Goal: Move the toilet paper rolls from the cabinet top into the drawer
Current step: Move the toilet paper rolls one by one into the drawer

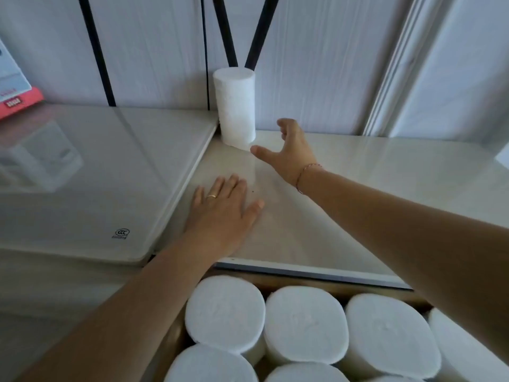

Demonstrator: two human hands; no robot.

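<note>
One roll (235,107) stands upright at the back of the cabinet top (358,172), against the wall and just beside the raised corner of a white appliance lid (96,175). The right hand (286,153) hangs spread wide just to the roll's right, thumb near its base, grasping nothing. The left hand (223,213) lies flat and empty on the top, beside the lid's edge. Below, the open drawer (316,288) is packed with upright rolls (305,323). A red-edged box (16,92) sits far left.
</note>
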